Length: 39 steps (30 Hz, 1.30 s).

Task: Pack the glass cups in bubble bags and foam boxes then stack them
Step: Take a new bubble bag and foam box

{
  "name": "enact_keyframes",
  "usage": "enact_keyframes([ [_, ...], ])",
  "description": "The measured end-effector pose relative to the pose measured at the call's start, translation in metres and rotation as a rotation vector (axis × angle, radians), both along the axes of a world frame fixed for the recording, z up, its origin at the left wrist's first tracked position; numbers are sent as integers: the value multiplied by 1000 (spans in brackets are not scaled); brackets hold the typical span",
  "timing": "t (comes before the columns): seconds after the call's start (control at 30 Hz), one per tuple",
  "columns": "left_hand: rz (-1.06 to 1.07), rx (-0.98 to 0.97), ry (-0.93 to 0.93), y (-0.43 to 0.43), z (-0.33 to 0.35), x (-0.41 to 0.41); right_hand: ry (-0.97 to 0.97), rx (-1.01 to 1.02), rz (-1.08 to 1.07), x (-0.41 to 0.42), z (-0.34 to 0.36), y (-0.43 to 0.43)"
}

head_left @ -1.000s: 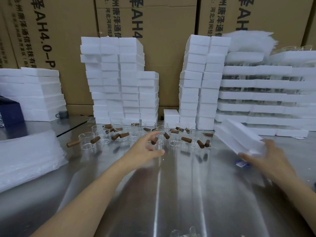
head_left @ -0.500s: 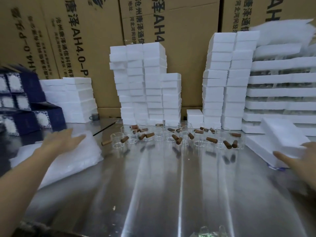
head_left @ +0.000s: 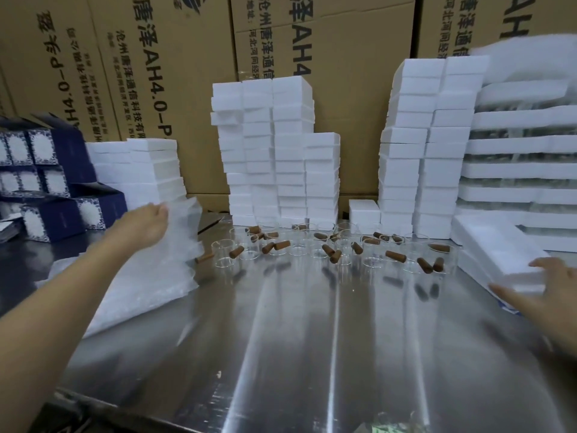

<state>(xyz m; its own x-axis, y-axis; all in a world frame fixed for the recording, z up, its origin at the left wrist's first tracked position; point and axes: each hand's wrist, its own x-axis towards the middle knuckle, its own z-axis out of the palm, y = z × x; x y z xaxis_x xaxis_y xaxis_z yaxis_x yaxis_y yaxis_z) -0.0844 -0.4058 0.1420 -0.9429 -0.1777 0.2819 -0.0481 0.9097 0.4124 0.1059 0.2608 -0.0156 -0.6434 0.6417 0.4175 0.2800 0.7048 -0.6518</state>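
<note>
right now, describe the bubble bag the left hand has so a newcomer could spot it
On the steel table, look left to the white pile of bubble bags. The bubble bag in question stands up at the pile's far end, gripped at its top edge by the left hand; its neighbours all lie flat.
</note>
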Motion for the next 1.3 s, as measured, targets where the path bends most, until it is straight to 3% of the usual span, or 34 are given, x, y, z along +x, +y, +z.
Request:
enact_keyframes([
  [0.07, -106, 27, 65, 39, 25, 17, -54, 120, -56, 5, 24, -13],
  [0.23, -450, 59, 6, 154, 38, 51, -115, 73, -77, 13, 29, -22],
  [0.47, -782, -190, -236, 298, -94, 82, -69, 96, -170, 20, 36, -29],
  [0.57, -791, -341, -266, 317, -133, 81, -10, 116, -143, 20, 37, -29],
  [0.77, -814, -347, -254, 303, -138, 71, -49, 179, -99, 12, 37, -32],
  [0.87, -787, -285, -227, 292, -134, 71, -135, 209, -112, 10, 36, -35],
  [1.07, -667, -35, 28, 280, -122, 64, -148, 232, -151, 12, 38, -37],
  [1.23, -645, -252, -215, 271, -130, 53, -181, 221, -154, 13, 38, -37],
  [1.3, -626, -244, -235, 270, -131, 51, -152, 242, -142, 13, 37, -37],
])
